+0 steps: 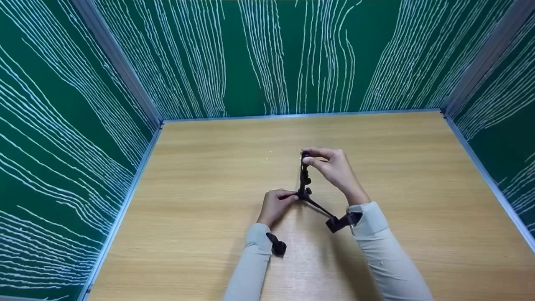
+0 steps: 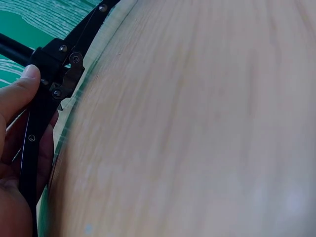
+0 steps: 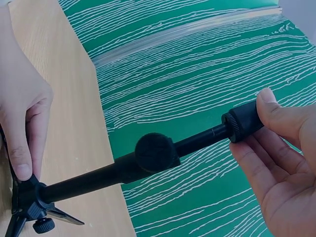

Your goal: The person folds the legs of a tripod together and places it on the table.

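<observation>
A black tripod stand (image 1: 302,184) rises from the wooden table, its legs spread. My left hand (image 1: 277,205) pinches it at the leg hub; in the left wrist view the thumb lies on the hub (image 2: 48,58) beside a leg (image 2: 30,143) with metal rivets. My right hand (image 1: 335,169) holds the top end of the column between thumb and fingers. The right wrist view shows that end piece (image 3: 245,120) above a ridged collar (image 3: 230,127). Midway along the column sits a large round knob (image 3: 155,152), and a smaller knob (image 3: 43,225) is at the hub.
The wooden table (image 1: 200,167) is bordered by green panels (image 1: 259,54) with white wavy lines and metal frame edges. Small white specks (image 1: 268,155) lie left of the stand. Black wrist devices (image 1: 278,247) are on both sleeves.
</observation>
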The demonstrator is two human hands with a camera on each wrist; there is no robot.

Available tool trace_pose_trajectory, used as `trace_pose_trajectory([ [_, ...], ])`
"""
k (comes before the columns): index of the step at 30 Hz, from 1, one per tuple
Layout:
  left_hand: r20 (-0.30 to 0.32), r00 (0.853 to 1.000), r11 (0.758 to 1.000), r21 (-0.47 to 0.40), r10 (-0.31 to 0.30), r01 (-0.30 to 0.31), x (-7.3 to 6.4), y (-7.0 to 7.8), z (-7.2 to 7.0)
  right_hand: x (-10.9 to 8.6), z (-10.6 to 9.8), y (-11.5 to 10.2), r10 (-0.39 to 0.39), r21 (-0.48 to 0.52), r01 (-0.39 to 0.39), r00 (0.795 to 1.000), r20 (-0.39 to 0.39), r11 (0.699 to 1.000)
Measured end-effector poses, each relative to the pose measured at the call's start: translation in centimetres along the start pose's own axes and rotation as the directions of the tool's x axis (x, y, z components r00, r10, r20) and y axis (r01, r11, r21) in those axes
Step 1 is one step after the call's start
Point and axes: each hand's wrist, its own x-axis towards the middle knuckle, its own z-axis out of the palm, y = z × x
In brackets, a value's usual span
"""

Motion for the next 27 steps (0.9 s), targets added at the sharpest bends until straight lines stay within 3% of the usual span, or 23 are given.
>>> trace_pose_trajectory([
  [17, -0.002, 1.0, 1.0, 0.02, 0.022, -0.022, -0.1, -0.3, 0.1, -0.5, 0.7, 1.4, 0.007, -0.01, -0.007, 1.0, -0.007, 1.0],
  [27, -0.004, 1.0, 0.999, 0.039, 0.022, -0.022, -0.1, 0.0, 0.0, -0.6, 0.8, 1.9, 0.042, 0.055, -0.042, 0.999, 0.009, 0.998],
])
